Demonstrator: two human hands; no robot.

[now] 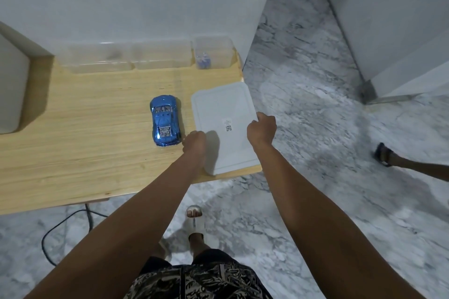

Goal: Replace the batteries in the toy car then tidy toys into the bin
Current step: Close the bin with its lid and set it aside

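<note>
A white lidded bin [224, 126] is held at the right end of the wooden tabletop [85, 148], gripped on both sides. The left hand [194, 142] is placed at the bin's left edge with its fingers curled against the side, and the right hand [262, 128] is closed over the right edge, its fingers wrapped down past the rim; the fingertips of both hands are hidden, so how tightly they are pressed cannot be told. A small label with a printed code [228, 126] is seen on the lid between the two hands. The blue toy car [165, 124] is set upright on its wheels just beside the left fingers, on their outer side, apart from the bin. Beyond the fingers, against the wall, a row of clear plastic containers [126, 58] is lined up, and small blue items [203, 62] are seen inside the rightmost one [213, 53]. Below the hands, a sandalled foot [194, 219] is planted on the marble floor [303, 104], and a black cable [63, 223] is trailed under the tabletop.
</note>
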